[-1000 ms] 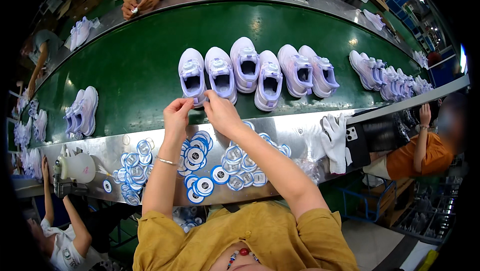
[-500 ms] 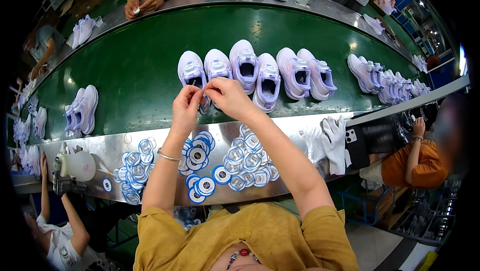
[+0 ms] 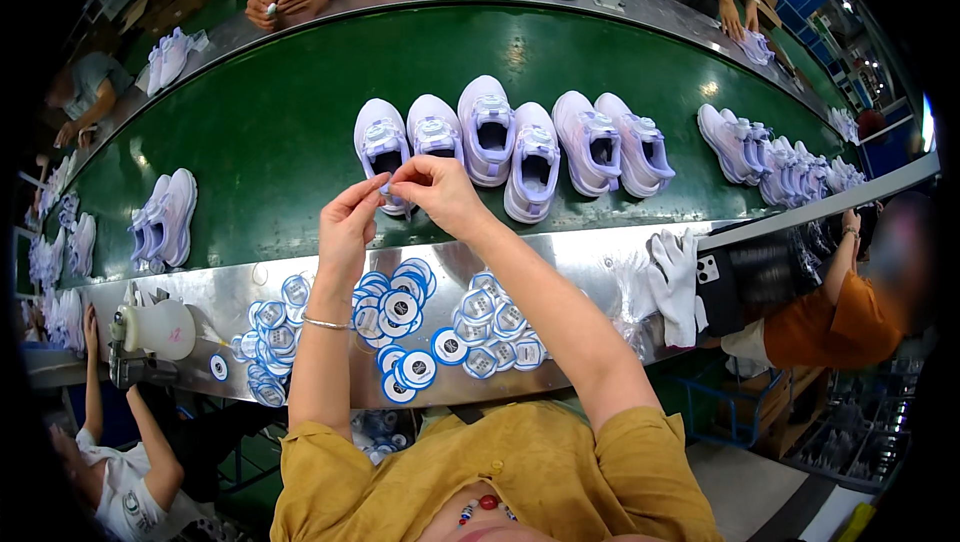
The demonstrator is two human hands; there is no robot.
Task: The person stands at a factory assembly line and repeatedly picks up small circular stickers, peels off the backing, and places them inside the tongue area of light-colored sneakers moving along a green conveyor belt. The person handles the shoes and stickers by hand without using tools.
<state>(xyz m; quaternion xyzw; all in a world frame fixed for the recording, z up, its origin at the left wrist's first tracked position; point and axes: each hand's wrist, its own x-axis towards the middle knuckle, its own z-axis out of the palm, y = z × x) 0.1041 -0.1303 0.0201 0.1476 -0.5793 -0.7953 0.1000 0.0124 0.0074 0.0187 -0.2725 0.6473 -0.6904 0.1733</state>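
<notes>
My left hand (image 3: pixel 347 220) and my right hand (image 3: pixel 440 196) meet with pinched fingertips at the heel of the leftmost pale lilac shoe (image 3: pixel 381 124). What they pinch is too small to make out. Behind my right hand stands a second pale shoe (image 3: pixel 433 114), its heel partly hidden. Just right of these, two more shoes (image 3: pixel 486 100) stand close together, followed by another pair (image 3: pixel 580 127). Below my wrists, round white tags with blue rims (image 3: pixel 416 370) lie in loose heaps on the metal ledge (image 3: pixel 560 272).
More shoes (image 3: pixel 730 142) stand on the green belt (image 3: pixel 300 82) to the right, and others (image 3: pixel 178 212) to the left. White gloves (image 3: pixel 675 287) and a black phone (image 3: pixel 712 292) lie on the ledge. A white container (image 3: pixel 165 330) stands at left. Several co-workers sit around the belt.
Both hands have shifted slightly left and a little toward me, fingertips still together. At the far right, a co-worker's hands have come down onto a shoe.
</notes>
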